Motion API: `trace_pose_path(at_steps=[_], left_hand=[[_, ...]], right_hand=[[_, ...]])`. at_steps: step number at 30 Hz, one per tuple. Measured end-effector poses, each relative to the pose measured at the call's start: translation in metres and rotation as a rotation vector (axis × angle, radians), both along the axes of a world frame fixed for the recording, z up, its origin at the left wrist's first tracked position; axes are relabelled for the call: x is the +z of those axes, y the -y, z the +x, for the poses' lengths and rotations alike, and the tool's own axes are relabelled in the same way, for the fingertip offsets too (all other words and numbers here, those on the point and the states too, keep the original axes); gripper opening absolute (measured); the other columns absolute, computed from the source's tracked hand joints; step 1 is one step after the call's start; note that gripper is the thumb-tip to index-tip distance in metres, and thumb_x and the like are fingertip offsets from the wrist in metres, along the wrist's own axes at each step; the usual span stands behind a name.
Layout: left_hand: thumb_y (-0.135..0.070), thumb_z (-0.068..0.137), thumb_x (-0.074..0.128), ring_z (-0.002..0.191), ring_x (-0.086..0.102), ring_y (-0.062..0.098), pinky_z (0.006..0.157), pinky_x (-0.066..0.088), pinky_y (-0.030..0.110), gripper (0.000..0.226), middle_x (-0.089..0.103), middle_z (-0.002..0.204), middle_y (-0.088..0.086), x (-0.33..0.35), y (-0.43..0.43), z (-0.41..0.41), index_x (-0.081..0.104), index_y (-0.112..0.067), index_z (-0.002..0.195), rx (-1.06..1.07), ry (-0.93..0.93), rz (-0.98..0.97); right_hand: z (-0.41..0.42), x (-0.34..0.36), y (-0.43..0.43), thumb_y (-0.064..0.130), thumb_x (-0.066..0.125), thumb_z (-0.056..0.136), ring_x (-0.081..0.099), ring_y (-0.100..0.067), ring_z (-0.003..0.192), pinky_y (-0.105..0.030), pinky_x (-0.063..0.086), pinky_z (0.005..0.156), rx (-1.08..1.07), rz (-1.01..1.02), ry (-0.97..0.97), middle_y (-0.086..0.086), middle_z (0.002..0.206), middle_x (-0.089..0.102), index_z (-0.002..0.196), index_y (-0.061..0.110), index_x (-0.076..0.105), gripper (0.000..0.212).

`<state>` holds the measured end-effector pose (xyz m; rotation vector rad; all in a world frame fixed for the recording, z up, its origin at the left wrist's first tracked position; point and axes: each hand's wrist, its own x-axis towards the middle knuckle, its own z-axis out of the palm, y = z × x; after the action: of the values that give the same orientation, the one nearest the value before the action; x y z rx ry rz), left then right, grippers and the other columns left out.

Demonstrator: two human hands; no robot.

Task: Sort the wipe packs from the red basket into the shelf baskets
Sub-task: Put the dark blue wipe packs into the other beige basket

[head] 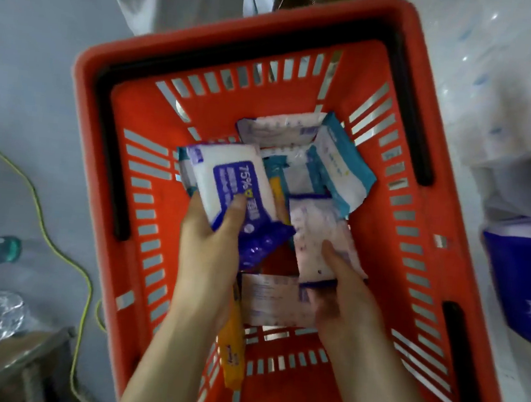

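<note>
Mid-frame, over the red basket (81,125), the left hand (210,250) is gripping a blue-and-white wipe pack (233,184), thumb curled across its face, and the right hand (342,295) is clasping a pale pack (317,235) beside it, likely one kind each for sorting; a teal pack (342,164) and an orange pack (232,359) are lying underneath.

"75%" on blue-and-white wipe pack (227,184)
</note>
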<state>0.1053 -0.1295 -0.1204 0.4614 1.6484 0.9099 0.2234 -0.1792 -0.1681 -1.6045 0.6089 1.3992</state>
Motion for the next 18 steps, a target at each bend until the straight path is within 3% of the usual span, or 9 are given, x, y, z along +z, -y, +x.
trace_pose_path(at_steps=[2,5,7,9,12,14,18], left_hand=[[-0.003,0.088,0.059,0.089,0.072,0.022,0.070,0.059,0.033,0.026,0.074,0.098,0.006,0.024,0.020,-0.001,0.059,-0.017,0.109,-0.015,0.094,-0.027],[0.011,0.072,0.065,0.086,0.072,0.024,0.072,0.060,0.035,0.047,0.074,0.096,0.010,0.057,0.045,-0.006,0.059,-0.014,0.111,-0.113,0.168,-0.063],[0.014,0.064,0.066,0.080,0.072,0.023,0.066,0.060,0.034,0.055,0.075,0.092,0.009,0.079,0.057,-0.010,0.059,-0.014,0.111,-0.180,0.204,-0.052],[0.015,0.061,0.070,0.077,0.072,0.018,0.062,0.060,0.031,0.062,0.075,0.089,0.002,0.103,0.064,-0.015,0.058,-0.018,0.111,-0.289,0.156,0.006],[0.003,0.054,0.084,0.090,0.070,0.012,0.079,0.057,0.038,0.079,0.073,0.101,-0.009,0.142,0.074,-0.021,0.053,-0.033,0.117,-0.558,0.041,0.192],[-0.005,0.054,0.078,0.099,0.068,0.009,0.086,0.055,0.041,0.082,0.069,0.110,-0.012,0.174,0.083,-0.022,0.049,-0.037,0.124,-0.683,0.031,0.299],[-0.003,0.058,0.075,0.111,0.063,0.010,0.095,0.051,0.041,0.088,0.064,0.122,-0.013,0.245,0.112,-0.022,0.042,-0.037,0.133,-0.889,0.142,0.443]], right_hand=[[0.003,0.027,0.026,0.011,0.077,0.069,0.069,-0.029,0.092,-0.032,0.058,0.061,0.048,0.024,0.025,-0.016,0.111,0.069,0.116,0.008,0.065,0.049],[0.013,0.076,0.056,0.030,0.087,0.041,0.071,-0.029,0.087,-0.042,0.056,0.074,0.197,0.045,0.182,-0.012,0.098,0.074,0.103,0.009,0.070,0.068],[0.022,0.108,0.070,0.031,0.079,0.048,0.073,-0.023,0.075,-0.040,0.055,0.070,0.199,0.074,0.268,-0.005,0.083,0.076,0.095,0.011,0.072,0.051],[0.026,0.145,0.078,0.030,0.075,0.060,0.073,-0.024,0.080,-0.041,0.055,0.074,0.080,0.148,0.290,-0.006,0.087,0.076,0.093,0.014,0.073,0.036],[0.024,0.204,0.092,0.023,0.068,0.068,0.072,-0.020,0.086,-0.031,0.058,0.064,-0.030,0.342,0.392,-0.006,0.098,0.075,0.106,0.015,0.069,0.040],[0.016,0.243,0.107,0.018,0.066,0.068,0.072,-0.018,0.078,-0.025,0.057,0.058,0.000,0.419,0.499,-0.005,0.094,0.075,0.100,0.012,0.069,0.033],[-0.011,0.318,0.155,0.009,0.068,0.070,0.070,-0.017,0.077,-0.032,0.057,0.071,0.011,0.493,0.739,0.002,0.089,0.075,0.090,0.014,0.068,0.021]])
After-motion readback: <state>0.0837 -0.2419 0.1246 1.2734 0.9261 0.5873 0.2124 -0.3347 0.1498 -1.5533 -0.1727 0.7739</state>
